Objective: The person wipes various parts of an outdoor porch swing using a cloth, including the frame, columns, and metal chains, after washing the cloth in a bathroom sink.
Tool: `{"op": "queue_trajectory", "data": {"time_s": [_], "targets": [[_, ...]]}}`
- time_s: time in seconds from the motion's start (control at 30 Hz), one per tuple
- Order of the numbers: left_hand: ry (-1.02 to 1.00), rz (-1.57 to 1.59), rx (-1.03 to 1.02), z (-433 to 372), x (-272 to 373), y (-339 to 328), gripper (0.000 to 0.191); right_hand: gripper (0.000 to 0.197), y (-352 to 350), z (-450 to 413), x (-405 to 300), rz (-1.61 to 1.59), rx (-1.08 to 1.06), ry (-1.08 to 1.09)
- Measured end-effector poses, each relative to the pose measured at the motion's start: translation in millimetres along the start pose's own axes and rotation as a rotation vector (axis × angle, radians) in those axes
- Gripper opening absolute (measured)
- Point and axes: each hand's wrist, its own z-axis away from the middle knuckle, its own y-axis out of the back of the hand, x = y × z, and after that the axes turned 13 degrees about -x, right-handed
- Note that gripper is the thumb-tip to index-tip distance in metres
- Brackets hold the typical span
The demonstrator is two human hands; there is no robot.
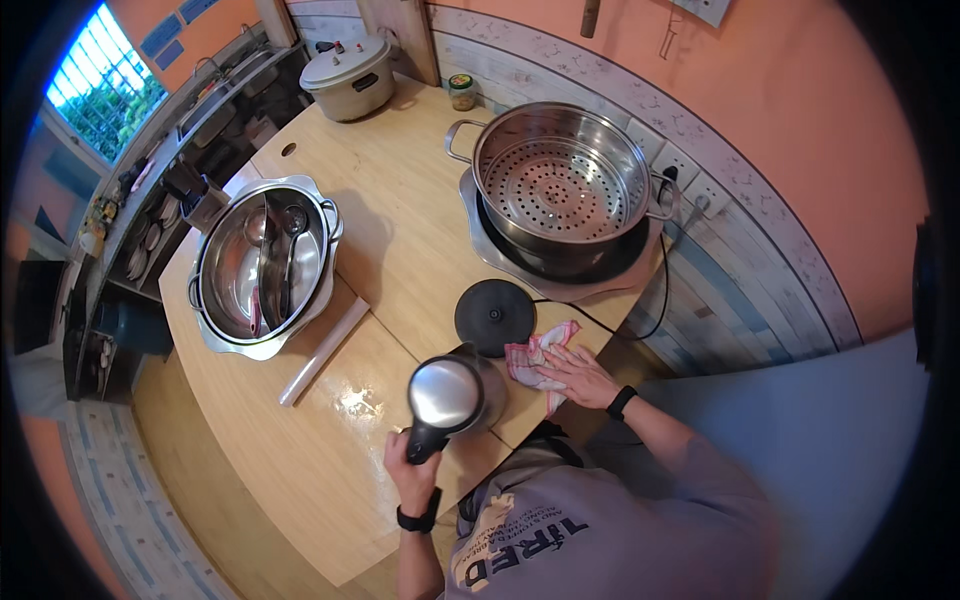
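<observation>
My left hand [411, 463] grips the black handle of an electric kettle [447, 391] with a shiny metal lid. The kettle is over the near side of the wooden table; whether its bottom touches the tabletop is hidden. Spread over a pink-and-white checked cloth [531, 365], my right hand [581, 377] holds it against the table near the right edge. Just beyond the kettle and the cloth lies the round black kettle base [495, 318], its cord [581, 310] running toward the wall.
A steel steamer pot [559, 187] stands at the back right by wall sockets [675, 166]. On the left, a divided hot pot [259, 270] holds ladles. A plastic-wrapped roll [324, 352] lies between. A pressure cooker [349, 86] and small jar [462, 93] stand at the back of the table [337, 480].
</observation>
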Motion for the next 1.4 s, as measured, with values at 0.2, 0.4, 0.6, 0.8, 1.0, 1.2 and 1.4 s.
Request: {"op": "queue_trajectory", "data": {"time_s": [0.2,0.4,0.6,0.8,1.0,1.2,1.4], "targets": [[0.117,-0.168,0.290,-3,-35,35,0.023,0.048,-7,-34,53,0.126,0.261,-0.371],[0.196,-0.171,0.447,-11,-83,75,0.018,0.081,1,-23,4,-0.169,0.178,0.138],[0.261,-0.152,0.378,-14,-96,98,0.021,0.050,-59,-100,-81,0.106,0.043,0.566],[0.123,-0.446,0.523,0,-59,77,0.061,0.049,-40,-188,-103,0.096,0.127,0.259],[0.192,0.105,0.490,27,6,12,0.019,0.036,-48,-72,-89,-0.201,-0.020,0.617],[-0.184,-0.267,-0.186,-51,32,-98,0.048,0.055,-5,-1,27,-0.242,0.207,0.004],[-0.161,-0.772,-0.289,-156,35,-179,0.072,0.053,7,36,95,-0.129,0.238,-0.077]]}}
